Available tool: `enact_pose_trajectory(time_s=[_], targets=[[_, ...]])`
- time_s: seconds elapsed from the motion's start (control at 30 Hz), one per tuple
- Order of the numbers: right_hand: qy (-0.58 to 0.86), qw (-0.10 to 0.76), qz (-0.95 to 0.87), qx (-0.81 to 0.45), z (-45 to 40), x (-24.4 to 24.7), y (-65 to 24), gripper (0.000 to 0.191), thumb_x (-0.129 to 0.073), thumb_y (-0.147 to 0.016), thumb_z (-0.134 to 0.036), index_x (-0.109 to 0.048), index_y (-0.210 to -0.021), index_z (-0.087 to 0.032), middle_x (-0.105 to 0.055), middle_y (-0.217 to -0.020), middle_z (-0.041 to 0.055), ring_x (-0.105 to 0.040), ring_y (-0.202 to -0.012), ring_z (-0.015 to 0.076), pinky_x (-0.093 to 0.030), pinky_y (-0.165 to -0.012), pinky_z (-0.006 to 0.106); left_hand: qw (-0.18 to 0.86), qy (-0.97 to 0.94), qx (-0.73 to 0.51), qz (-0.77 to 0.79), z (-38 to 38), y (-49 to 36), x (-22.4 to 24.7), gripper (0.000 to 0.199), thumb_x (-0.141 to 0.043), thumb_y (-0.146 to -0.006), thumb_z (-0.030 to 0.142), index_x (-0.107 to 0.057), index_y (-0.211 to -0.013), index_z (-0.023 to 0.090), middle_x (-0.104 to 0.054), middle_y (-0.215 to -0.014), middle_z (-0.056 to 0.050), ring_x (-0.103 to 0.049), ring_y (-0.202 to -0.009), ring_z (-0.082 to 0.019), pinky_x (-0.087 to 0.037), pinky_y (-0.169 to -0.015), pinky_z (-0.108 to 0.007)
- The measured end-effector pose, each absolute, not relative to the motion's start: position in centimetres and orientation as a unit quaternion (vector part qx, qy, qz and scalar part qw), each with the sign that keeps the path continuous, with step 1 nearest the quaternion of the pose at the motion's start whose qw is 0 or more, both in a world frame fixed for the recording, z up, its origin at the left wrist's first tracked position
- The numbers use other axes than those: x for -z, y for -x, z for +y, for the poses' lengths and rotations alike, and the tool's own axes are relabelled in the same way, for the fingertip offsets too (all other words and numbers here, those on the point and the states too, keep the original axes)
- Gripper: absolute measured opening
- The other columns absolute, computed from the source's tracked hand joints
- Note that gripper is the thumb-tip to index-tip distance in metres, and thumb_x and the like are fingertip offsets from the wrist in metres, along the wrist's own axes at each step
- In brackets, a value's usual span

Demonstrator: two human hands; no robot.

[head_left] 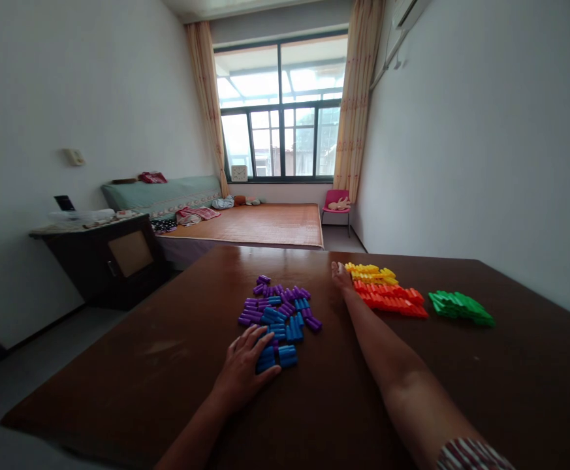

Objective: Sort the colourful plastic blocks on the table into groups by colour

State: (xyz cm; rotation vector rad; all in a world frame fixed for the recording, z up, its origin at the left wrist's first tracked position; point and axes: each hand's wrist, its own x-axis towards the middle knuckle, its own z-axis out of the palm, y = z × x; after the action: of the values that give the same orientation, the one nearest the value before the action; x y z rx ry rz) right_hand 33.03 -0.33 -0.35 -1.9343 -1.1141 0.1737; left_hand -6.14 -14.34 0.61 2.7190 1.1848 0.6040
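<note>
My left hand (249, 356) lies with its fingers spread at the near left edge of a loose group of small plastic pieces. Its fingertips touch the blue pieces (287, 356); purple pieces (253, 316) spread out behind them. Farther off, my right hand (341, 275) rests on the table beside the left end of the yellow pieces (373, 271). Those fingers are small and partly hidden, so their grip does not show. Orange-red pieces (390, 299) lie in rows in front of the yellow ones. A green group (461, 308) sits apart on the right.
The pieces lie on a dark brown table (167, 385). Beyond its far edge stands a bed with a woven mat (265, 222). A dark cabinet (103, 254) is at the left, and a pink chair (336, 201) stands under the window.
</note>
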Motion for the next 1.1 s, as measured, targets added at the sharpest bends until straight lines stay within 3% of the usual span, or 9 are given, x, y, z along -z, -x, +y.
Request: enact_pose_trajectory(time_s=[0.13, 0.43, 0.67, 0.9, 1.0, 1.1], targets=[[0.774, 0.428, -0.457, -0.094, 1.5, -0.4, -32.3, 0.059, -0.029, -0.096, -0.043, -0.046, -0.138, -0.005, -0.048, -0.143, 0.0186, -0.043, -0.134, 0.0238, -0.03, -0.11, 0.032, 0.059, -0.897, -0.192, 0.394, -14.3, 6.2, -0.6, 0.061, -0.061, -0.082, 0.055, -0.049, -0.138, 0.034, -0.046, -0.147, -0.004, -0.036, -0.137, -0.031, -0.035, -0.11, -0.052], [0.807, 0.434, -0.388, -0.104, 3.6, -1.1, -33.9, 0.059, -0.025, -0.096, -0.044, -0.057, -0.124, -0.002, -0.057, -0.128, 0.0262, -0.051, -0.125, 0.0302, -0.034, -0.105, 0.04, 0.054, -0.898, -0.193, 0.392, -14.7, 6.2, -1.1, 0.063, -0.064, -0.08, 0.053, -0.049, -0.138, 0.034, -0.048, -0.145, -0.005, -0.038, -0.136, -0.033, -0.037, -0.109, -0.053], [0.808, 0.444, -0.375, -0.101, 2.6, -1.9, -34.3, 0.058, -0.022, -0.098, -0.039, -0.059, -0.124, -0.003, -0.059, -0.124, 0.0269, -0.053, -0.123, 0.0295, -0.033, -0.105, 0.038, 0.052, -0.897, -0.186, 0.397, -14.5, 6.3, -0.8, 0.064, -0.062, -0.081, 0.056, -0.047, -0.139, 0.036, -0.046, -0.147, -0.003, -0.037, -0.137, -0.033, -0.037, -0.109, -0.053], [0.77, 0.425, -0.46, -0.12, 0.6, -3.5, -29.4, 0.055, -0.028, -0.097, -0.04, -0.05, -0.136, -0.008, -0.051, -0.139, 0.0187, -0.046, -0.131, 0.026, -0.031, -0.109, 0.035, 0.062, -0.895, -0.185, 0.402, -14.6, 6.1, -0.7, 0.061, -0.06, -0.082, 0.058, -0.048, -0.138, 0.036, -0.045, -0.147, -0.002, -0.035, -0.138, -0.032, -0.034, -0.11, -0.054], [0.735, 0.406, -0.527, -0.134, -2.0, -3.2, -25.2, 0.047, -0.035, -0.097, -0.04, -0.055, -0.132, -0.016, -0.057, -0.136, 0.0089, -0.05, -0.127, 0.0199, -0.034, -0.106, 0.027, 0.066, -0.894, -0.191, 0.4, -14.4, 6.0, -0.6, 0.061, -0.057, -0.083, 0.06, -0.049, -0.137, 0.034, -0.045, -0.148, -0.004, -0.034, -0.139, -0.032, -0.032, -0.111, -0.054], [0.694, 0.382, -0.59, -0.156, -6.0, -2.3, -22.1, 0.045, -0.034, -0.098, -0.042, -0.058, -0.128, -0.02, -0.062, -0.13, 0.0059, -0.054, -0.122, 0.0188, -0.037, -0.105, 0.027, 0.07, -0.893, -0.198, 0.399, -14.4, 5.6, -0.4, 0.061, -0.054, -0.084, 0.06, -0.049, -0.138, 0.032, -0.043, -0.149, -0.005, -0.031, -0.14, -0.032, -0.029, -0.112, -0.055]])
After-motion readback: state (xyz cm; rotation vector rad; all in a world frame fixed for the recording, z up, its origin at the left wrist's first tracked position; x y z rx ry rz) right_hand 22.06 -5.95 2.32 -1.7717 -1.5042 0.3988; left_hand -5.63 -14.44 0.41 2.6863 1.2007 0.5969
